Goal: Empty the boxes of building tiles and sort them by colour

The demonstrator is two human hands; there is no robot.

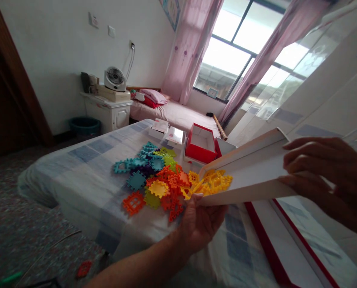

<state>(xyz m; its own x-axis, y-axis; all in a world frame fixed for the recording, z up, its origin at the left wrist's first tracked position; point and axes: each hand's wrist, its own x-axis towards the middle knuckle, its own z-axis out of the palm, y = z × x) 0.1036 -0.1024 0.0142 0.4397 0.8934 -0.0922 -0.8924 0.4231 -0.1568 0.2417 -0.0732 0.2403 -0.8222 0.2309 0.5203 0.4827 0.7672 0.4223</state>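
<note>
A long white cardboard box (247,172) is tilted down toward the left, its low end over a heap of plastic interlocking tiles. My right hand (319,168) grips its raised far end. Beneath the low end, my left hand (204,226) is closed on the box edge, thumb on top. Yellow tiles (216,181) lie inside at the low end, some at its lip. On the cloth beside it are orange tiles (172,184), teal tiles (136,181) and lime-green tiles (166,154). A few dark purple ones show partly between them.
Behind the heap stand a red box (201,143) and small white boxes (176,136). A long red-edged box (286,240) lies at the right. One orange tile (84,269) is on the floor. Further back are a fan (115,78), a bed (184,114) and a teal basin (85,125).
</note>
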